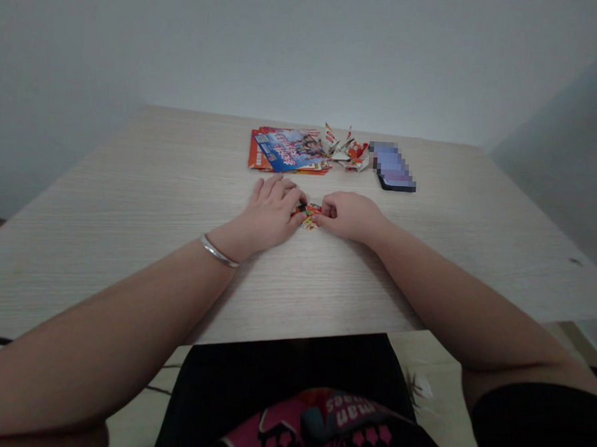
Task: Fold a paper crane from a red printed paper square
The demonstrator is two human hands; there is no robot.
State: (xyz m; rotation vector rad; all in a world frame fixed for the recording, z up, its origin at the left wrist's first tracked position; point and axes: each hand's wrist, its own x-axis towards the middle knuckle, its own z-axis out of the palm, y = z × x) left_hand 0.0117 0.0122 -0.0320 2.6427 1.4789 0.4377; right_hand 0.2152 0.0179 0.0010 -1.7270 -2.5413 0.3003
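A small piece of folded printed paper (310,220), coloured red, yellow and green, lies on the table between my two hands. My left hand (269,216), with a silver bangle at the wrist, holds the paper's left side between thumb and index finger; its other fingers rest on the tabletop. On the opposite side, my right hand (353,214) pinches the paper's right edge, its fingers curled. Both hands partly cover the paper, so its full shape is hidden.
Beyond my hands lies a stack of printed leaflets (287,149), a blue one on top. Beside it is a cluster of folded paper pieces (351,154) with pointed tips. A phone (394,167) lies to their right. The pale wooden table (145,189) meets a wall behind.
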